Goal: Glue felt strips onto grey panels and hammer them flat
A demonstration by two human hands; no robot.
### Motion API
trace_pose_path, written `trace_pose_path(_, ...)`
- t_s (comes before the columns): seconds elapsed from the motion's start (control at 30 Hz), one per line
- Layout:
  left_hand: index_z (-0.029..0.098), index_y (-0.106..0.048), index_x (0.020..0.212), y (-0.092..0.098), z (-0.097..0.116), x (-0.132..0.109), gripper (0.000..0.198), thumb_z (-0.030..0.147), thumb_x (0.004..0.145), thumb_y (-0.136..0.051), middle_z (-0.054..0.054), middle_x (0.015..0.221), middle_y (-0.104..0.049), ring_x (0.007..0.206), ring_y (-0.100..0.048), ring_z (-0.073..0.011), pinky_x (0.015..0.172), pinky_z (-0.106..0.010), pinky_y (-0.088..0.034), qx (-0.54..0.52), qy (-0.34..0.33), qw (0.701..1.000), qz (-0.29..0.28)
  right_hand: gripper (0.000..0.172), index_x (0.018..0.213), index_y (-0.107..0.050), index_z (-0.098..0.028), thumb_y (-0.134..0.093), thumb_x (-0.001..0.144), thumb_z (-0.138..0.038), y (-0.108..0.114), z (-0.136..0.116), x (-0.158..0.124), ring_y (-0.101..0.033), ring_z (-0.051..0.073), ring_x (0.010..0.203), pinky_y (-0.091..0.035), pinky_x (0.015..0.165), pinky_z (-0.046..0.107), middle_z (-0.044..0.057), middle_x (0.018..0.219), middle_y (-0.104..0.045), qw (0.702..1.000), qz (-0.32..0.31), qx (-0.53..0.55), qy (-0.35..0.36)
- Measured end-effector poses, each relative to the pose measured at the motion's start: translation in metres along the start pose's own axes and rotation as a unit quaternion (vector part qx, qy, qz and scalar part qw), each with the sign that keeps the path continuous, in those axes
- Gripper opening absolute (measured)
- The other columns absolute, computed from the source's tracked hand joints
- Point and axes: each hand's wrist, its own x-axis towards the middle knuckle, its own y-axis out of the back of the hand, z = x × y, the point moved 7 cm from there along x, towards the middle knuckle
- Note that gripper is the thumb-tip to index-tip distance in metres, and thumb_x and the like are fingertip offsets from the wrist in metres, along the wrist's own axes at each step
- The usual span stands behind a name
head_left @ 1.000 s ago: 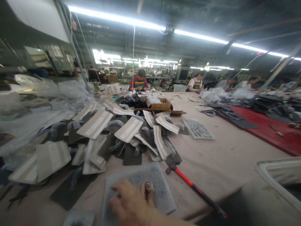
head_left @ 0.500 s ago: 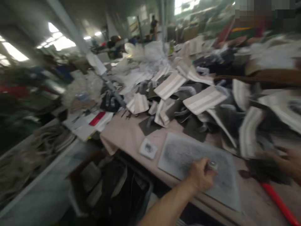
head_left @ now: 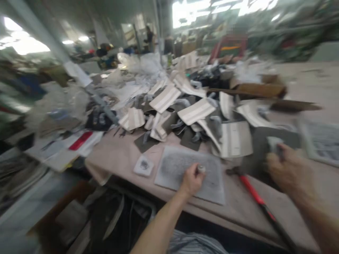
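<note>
My left hand [head_left: 192,180] rests on a grey speckled mat [head_left: 174,165] at the table's near edge, fingers closed around a small metal punch-like tool [head_left: 201,169]. My right hand [head_left: 287,170] reaches into the heap of cut pieces and grips a dark grey piece [head_left: 261,144] with a beige strip; motion blurs it. A hammer with a red handle [head_left: 253,192] lies on the table between my hands. A big pile of beige and grey cut pieces [head_left: 185,106] covers the table behind the mat.
A small white square pad [head_left: 143,165] lies left of the mat. A brown cardboard box [head_left: 259,90] sits behind the pile, and another speckled mat [head_left: 321,141] is at the right. Papers and a red card [head_left: 81,140] lie left. Other people work far back.
My view has swung left and down. My right hand has come into view and taken hold of a dark piece from the pile. My left hand stays on the mat with its tool.
</note>
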Motion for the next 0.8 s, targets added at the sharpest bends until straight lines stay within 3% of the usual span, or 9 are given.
trace_pose_path(0.07, 0.017, -0.066, 0.103, 0.001, -0.007, -0.002, 0.023, 0.026, 0.082, -0.066, -0.005, 0.089, -0.075, 0.08, -0.07, -0.0187, 0.074, -0.027, -0.054, -0.051, 0.016, 0.999, 0.008, 0.049, 0.141, -0.054, -0.009, -0.043, 0.099, -0.032, 0.019, 0.014, -0.029, -0.071, 0.033, 0.095, -0.056, 0.081, 0.044, 0.021, 0.116, -0.07, 0.999, -0.004, 0.023, -0.024)
trace_pose_path(0.13, 0.016, -0.064, 0.106, 0.01, -0.016, -0.002, 0.031, 0.037, 0.084, -0.067, -0.008, 0.092, -0.077, 0.083, -0.072, -0.0201, 0.075, -0.028, -0.056, -0.101, 0.034, 0.993, 0.05, 0.052, 0.142, -0.053, -0.009, -0.04, 0.097, -0.032, 0.016, 0.003, -0.066, -0.073, 0.03, 0.093, -0.057, 0.081, 0.04, 0.018, 0.115, -0.072, 0.996, -0.015, 0.089, 0.011)
trace_pose_path(0.23, 0.015, -0.062, 0.108, 0.026, -0.017, -0.004, 0.041, 0.044, 0.081, -0.071, -0.011, 0.096, -0.078, 0.09, -0.074, -0.0223, 0.08, -0.03, -0.057, -0.117, 0.038, 0.986, 0.116, 0.052, 0.14, -0.054, -0.006, -0.035, 0.098, -0.029, -0.006, -0.028, -0.122, -0.073, 0.025, 0.096, -0.058, 0.085, 0.035, 0.018, 0.119, -0.071, 0.985, -0.005, 0.158, 0.074)
trace_pose_path(0.37, 0.015, -0.065, 0.105, 0.032, 0.004, -0.005, 0.039, 0.045, 0.081, -0.073, -0.011, 0.098, -0.078, 0.091, -0.075, -0.0229, 0.082, -0.031, -0.058, -0.083, 0.004, 0.991, 0.107, 0.055, 0.144, -0.05, -0.004, -0.03, 0.097, -0.025, -0.044, -0.055, -0.177, -0.07, 0.027, 0.109, -0.058, 0.089, 0.037, 0.019, 0.131, -0.065, 0.974, -0.09, 0.182, 0.099)
trace_pose_path(0.47, 0.016, -0.066, 0.103, 0.024, 0.018, 0.0, 0.034, 0.043, 0.082, -0.071, -0.01, 0.098, -0.078, 0.09, -0.075, -0.0223, 0.083, -0.03, -0.058, -0.066, -0.019, 0.995, 0.075, 0.057, 0.145, -0.048, -0.004, -0.03, 0.095, -0.022, -0.066, -0.061, -0.196, -0.071, 0.029, 0.105, -0.058, 0.087, 0.041, 0.019, 0.128, -0.067, 0.963, -0.194, 0.171, 0.081)
trace_pose_path(0.57, 0.016, -0.065, 0.106, 0.007, 0.02, 0.01, 0.036, 0.041, 0.082, -0.071, -0.01, 0.097, -0.078, 0.088, -0.074, -0.022, 0.081, -0.03, -0.057, -0.069, -0.013, 0.997, 0.023, 0.058, 0.148, -0.045, -0.004, -0.03, 0.094, -0.02, -0.077, -0.061, -0.201, -0.071, 0.031, 0.104, -0.056, 0.089, 0.043, 0.02, 0.124, -0.068, 0.952, -0.261, 0.151, 0.059)
trace_pose_path(0.7, 0.016, -0.062, 0.115, -0.015, 0.008, 0.02, 0.045, 0.041, 0.079, -0.072, -0.009, 0.095, -0.078, 0.089, -0.074, -0.0228, 0.083, -0.032, -0.056, -0.098, 0.017, 0.995, -0.029, 0.057, 0.148, -0.044, -0.004, -0.031, 0.095, -0.021, -0.084, -0.058, -0.203, -0.07, 0.031, 0.104, -0.055, 0.09, 0.043, 0.02, 0.122, -0.069, 0.946, -0.291, 0.135, 0.045)
trace_pose_path(0.8, 0.017, -0.067, 0.105, -0.025, 0.002, 0.024, 0.035, 0.041, 0.081, -0.071, -0.009, 0.097, -0.078, 0.09, -0.072, -0.0229, 0.083, -0.031, -0.054, -0.081, 0.015, 0.994, -0.066, 0.055, 0.147, -0.046, -0.006, -0.034, 0.095, -0.021, -0.089, -0.057, -0.206, -0.069, 0.03, 0.105, -0.054, 0.09, 0.042, 0.019, 0.121, -0.069, 0.946, -0.291, 0.138, 0.042)
